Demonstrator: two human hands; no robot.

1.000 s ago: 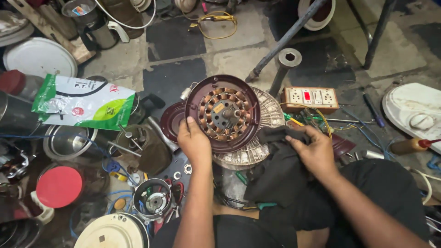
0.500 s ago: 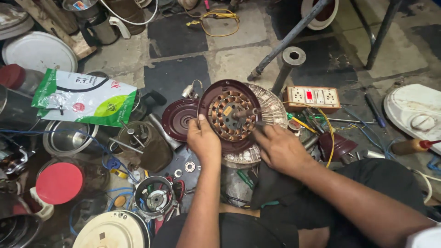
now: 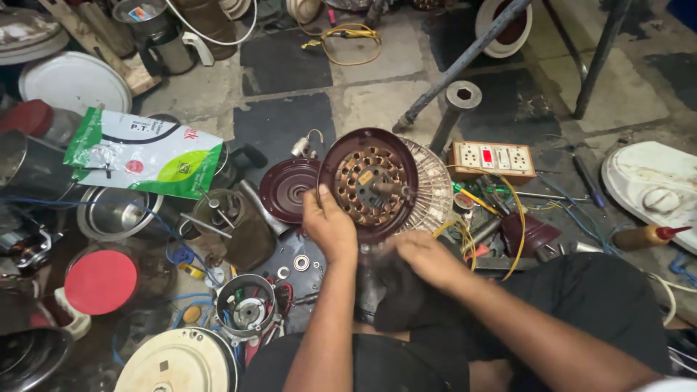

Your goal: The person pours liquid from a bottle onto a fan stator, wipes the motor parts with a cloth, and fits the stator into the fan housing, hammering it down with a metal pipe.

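While the left hand grips the lower rim of the maroon motor housing, tilted up on the floor, the right hand has dropped from its face and now clutches a dark cloth beneath it, beside the wire guard.

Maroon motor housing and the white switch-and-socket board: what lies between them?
In the head view, a clear ribbed fan guard lies between the maroon motor housing and the socket board.

1. A green-and-white plastic bag lies at the left.
2. A red round lid sits lower left.
3. A beige socket board lies right of centre.
4. A yellow cable coils at the top.
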